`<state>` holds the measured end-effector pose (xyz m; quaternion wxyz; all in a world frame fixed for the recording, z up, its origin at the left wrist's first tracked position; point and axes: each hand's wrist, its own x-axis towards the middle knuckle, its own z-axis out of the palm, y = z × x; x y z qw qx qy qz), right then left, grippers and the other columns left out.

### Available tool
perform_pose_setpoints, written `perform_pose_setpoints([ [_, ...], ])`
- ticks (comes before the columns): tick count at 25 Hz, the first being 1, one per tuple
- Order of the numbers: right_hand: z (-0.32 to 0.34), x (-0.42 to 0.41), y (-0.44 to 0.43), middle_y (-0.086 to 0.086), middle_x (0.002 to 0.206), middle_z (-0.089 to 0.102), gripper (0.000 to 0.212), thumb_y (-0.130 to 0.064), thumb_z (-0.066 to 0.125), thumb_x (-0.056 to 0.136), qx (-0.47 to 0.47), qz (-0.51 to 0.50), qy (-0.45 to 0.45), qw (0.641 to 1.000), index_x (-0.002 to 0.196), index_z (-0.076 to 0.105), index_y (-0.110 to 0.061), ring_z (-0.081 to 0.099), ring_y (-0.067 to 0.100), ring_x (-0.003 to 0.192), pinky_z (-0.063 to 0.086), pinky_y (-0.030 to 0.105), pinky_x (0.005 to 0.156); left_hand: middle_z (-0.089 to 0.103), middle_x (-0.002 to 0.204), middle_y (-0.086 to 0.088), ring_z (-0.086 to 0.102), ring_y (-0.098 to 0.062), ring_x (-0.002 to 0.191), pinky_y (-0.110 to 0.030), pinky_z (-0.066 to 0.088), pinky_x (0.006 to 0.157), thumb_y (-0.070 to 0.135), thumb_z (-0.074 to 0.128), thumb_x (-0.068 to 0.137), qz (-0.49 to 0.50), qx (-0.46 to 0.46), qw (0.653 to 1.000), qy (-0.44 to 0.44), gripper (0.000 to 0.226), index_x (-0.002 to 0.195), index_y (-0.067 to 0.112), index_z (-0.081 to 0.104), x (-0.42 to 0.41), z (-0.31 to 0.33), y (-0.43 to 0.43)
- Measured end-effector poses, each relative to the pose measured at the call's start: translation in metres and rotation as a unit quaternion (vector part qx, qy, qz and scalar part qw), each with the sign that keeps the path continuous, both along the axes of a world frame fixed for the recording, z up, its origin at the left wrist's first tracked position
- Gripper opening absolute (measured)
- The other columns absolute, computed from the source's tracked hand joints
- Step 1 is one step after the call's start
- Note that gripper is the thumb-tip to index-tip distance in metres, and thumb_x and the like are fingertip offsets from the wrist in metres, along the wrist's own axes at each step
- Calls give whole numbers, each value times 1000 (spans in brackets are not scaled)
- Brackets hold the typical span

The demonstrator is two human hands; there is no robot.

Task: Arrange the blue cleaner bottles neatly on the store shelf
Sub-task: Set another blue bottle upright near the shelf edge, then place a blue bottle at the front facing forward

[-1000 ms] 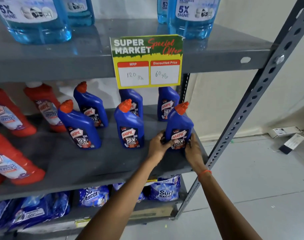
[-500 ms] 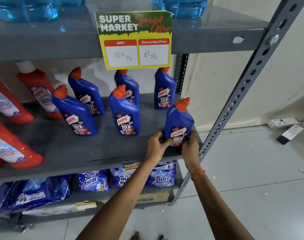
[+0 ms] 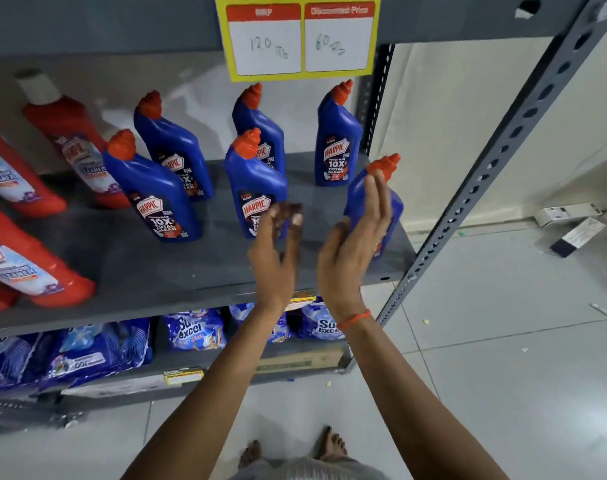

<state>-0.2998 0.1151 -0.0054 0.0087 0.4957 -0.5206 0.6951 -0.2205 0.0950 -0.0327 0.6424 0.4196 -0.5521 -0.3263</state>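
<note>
Bottles of blue Harpic cleaner, six counted, stand on the grey middle shelf point(image 3: 129, 268). Back row: three upright against the rear, at left point(image 3: 172, 150), centre point(image 3: 260, 129) and right point(image 3: 336, 140). Front row: one at left point(image 3: 153, 192), one at centre point(image 3: 253, 185), and the rightmost bottle point(image 3: 395, 202) near the shelf's right front corner, close to the perforated upright post point(image 3: 496, 161). All carry orange caps; front labels face me, except on the rightmost, where my hand hides the label. My right hand point(image 3: 354, 247) is open, fingers straight and together, palm turned left, in front of the rightmost bottle; fingertips reach level with its cap. I cannot tell whether the hand touches the bottle. My left hand point(image 3: 278, 251) is blurred, fingers loosely curled and holding nothing, in front of the centre front bottle's lower edge. Orange thread band point(image 3: 354, 318) on my right wrist. Red cleaner bottles point(image 3: 70, 140) occupy the left part of the same shelf. Yellow price card point(image 3: 298, 39) hangs from the shelf above, reading 120 and 60. Blue Surf excel packets point(image 3: 194, 329) lie on the shelf below.
</note>
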Motion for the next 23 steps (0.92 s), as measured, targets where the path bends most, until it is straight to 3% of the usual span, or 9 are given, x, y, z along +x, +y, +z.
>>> perform_pose_setpoints([
  [2, 4, 32, -15, 11, 144, 34, 61, 8, 35, 78, -6, 46, 38, 998, 137, 35, -6, 28, 15, 139, 25, 29, 116, 63, 113, 20, 61, -5, 106, -22, 49, 92, 35, 55, 91, 57, -22, 998, 22, 26, 116, 35, 51, 33, 1, -15],
  [5, -12, 66, -46, 20, 140, 40, 58, 9, 42, 78, 149, 100, 6, 984, 135, 37, 1, 35, 28, 134, 27, 34, 116, 52, 132, -12, 51, -26, 123, -48, 42, 105, 27, 58, 90, 54, 46, 996, -49, 48, 130, 10, 40, 77, -17, -49],
  [8, -34, 69, -73, 22, 134, 50, 51, 6, 48, 81, 316, 118, -108, 935, 131, 41, 0, 47, 34, 125, 37, 27, 99, 48, 137, -22, 46, -33, 127, -37, 38, 106, 20, 59, 90, -58, 166, 968, -179, 53, 134, -1, 37, 93, -38, -79],
  [10, -44, 63, -82, 22, 122, 59, 37, 1, 49, 83, 374, 118, -115, 913, 120, 47, -2, 56, 36, 113, 38, 23, 76, 55, 129, -23, 52, -34, 120, -33, 39, 97, 18, 57, 91, -129, 205, 948, -205, 45, 129, -1, 42, 96, -41, -90],
  [11, -47, 60, -85, 24, 119, 60, 31, 0, 47, 84, 402, 111, -96, 904, 116, 48, -1, 57, 38, 110, 37, 27, 73, 57, 127, -23, 53, -33, 118, -32, 40, 93, 19, 57, 91, -148, 214, 945, -201, 43, 128, 0, 44, 98, -41, -93],
  [14, -53, 51, -86, 25, 118, 60, 28, 1, 42, 86, 451, 116, -47, 884, 114, 45, 0, 56, 40, 109, 38, 32, 75, 60, 125, -20, 56, -29, 114, -16, 38, 77, 22, 59, 90, -146, 216, 948, -184, 44, 127, 2, 46, 98, -41, -89],
  [16, -54, 45, -81, 24, 119, 60, 33, 3, 41, 85, 475, 133, -20, 870, 117, 43, -3, 57, 40, 108, 37, 31, 76, 61, 123, -18, 57, -27, 111, -14, 35, 72, 24, 61, 89, -117, 205, 952, -194, 45, 126, 3, 47, 97, -44, -80],
  [19, -55, 32, -64, 22, 123, 60, 43, 5, 40, 83, 484, 140, 27, 864, 125, 43, -5, 57, 39, 110, 38, 29, 78, 66, 114, -17, 62, -28, 103, -17, 39, 69, 26, 64, 86, -97, 171, 957, -214, 41, 119, 4, 51, 93, -52, -62],
  [23, -60, 23, -37, 24, 117, 63, 48, 9, 43, 80, 472, 144, 50, 868, 126, 42, -4, 59, 41, 105, 42, 30, 78, 66, 108, -8, 61, -23, 100, -33, 50, 80, 33, 66, 83, -103, 153, 961, -207, 38, 112, 11, 52, 95, -60, -31],
])
